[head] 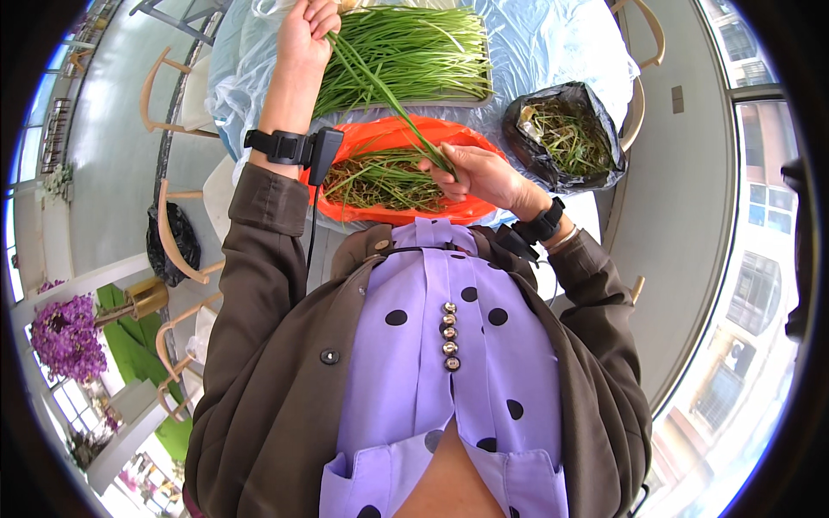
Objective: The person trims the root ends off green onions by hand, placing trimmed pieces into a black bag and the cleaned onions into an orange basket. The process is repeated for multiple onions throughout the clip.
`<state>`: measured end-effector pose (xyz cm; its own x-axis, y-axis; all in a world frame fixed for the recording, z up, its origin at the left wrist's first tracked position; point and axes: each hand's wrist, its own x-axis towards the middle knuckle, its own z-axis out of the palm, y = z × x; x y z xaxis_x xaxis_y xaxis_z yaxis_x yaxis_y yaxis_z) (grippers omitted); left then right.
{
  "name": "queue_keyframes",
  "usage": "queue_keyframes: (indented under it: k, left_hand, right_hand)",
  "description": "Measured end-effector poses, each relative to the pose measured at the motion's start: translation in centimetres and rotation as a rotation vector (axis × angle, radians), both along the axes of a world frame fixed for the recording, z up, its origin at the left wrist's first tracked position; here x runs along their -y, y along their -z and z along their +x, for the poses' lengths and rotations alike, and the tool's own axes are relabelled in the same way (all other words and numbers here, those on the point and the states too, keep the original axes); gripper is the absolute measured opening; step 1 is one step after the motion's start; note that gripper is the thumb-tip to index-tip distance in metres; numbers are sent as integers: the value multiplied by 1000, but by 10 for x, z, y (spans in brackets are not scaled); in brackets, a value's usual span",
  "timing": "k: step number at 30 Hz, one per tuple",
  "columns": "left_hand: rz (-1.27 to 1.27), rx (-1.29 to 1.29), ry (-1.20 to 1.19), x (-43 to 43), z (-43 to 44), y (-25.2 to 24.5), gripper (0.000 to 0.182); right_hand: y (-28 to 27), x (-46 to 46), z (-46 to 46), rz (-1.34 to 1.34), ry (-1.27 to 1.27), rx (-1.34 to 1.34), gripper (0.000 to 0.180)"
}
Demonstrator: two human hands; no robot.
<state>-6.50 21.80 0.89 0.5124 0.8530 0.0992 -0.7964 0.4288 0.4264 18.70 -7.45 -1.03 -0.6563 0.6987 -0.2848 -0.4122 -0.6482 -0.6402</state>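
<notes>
A thin bunch of long green garlic chives (395, 100) stretches slantwise between my two hands. My left hand (307, 32), raised at the far left, has its fingers closed around one end. Lower and nearer to me, my right hand (479, 171) pinches the other end between thumb and fingers. Beneath this hand lies an open orange plastic bag (401, 126) holding green and browned chive scraps (388, 184). Beyond the bag, a thick heap of chives (401, 58) lies in a shallow tray (463, 102).
Thin clear plastic sheeting (537, 39) covers the table. A black plastic bag (515, 123) of chive trimmings stands on its right side. Wooden-armed chairs (170, 226) are around the table, and another black bag (188, 249) hangs by one at left.
</notes>
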Motion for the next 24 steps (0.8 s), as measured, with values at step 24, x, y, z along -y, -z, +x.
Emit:
queue_keyframes:
  k: [24]
  left_hand:
    - [1060, -1235, -977, 34, 50, -38, 14]
  right_hand:
    - [65, -27, 134, 828, 943, 1852, 34]
